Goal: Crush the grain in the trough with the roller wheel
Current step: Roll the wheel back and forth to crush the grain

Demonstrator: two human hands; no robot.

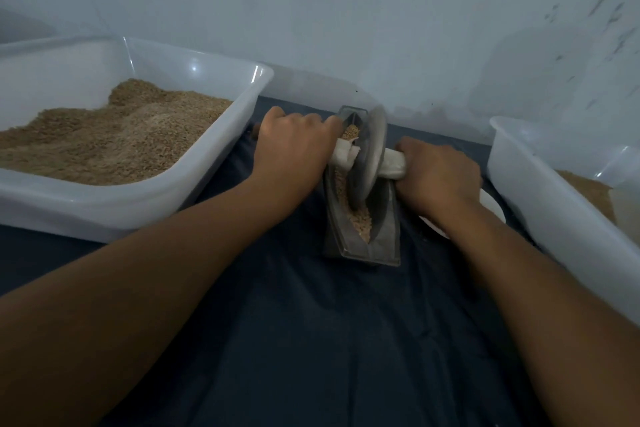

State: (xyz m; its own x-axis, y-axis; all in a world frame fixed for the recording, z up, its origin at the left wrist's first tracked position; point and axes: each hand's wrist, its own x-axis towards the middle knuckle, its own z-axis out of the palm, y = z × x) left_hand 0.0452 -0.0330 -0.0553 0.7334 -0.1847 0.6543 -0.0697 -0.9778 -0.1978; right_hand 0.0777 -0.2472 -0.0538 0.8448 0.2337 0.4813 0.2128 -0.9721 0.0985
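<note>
Head view: the roller wheel (369,152) is being stood on edge in the trough (360,218), its rim seated in the narrow channel so that weight is being brought down onto the grain (360,222). The trough is being kept lengthwise on the dark cloth (311,340), running from 12 o'clock to 6 o'clock in front of the person, which seems to suit a push-and-pull stroke. The cloth-wrapped axle (394,165) is being held crosswise, one end to each side, so the wheel is being steadied upright. At 9 o'clock of the wheel the left hand (294,146) is being kept curled tight over its end of the axle, knuckles up. At 3 o'clock the right hand (434,172) is being clenched likewise around the other end. Both forearms are being stretched forward, nearly straight, wrists level. Grain is being seen both ahead of and behind the wheel. A large tub (138,204) of grain is being kept at 10 o'clock, a second tub (540,198) at 3 o'clock
</note>
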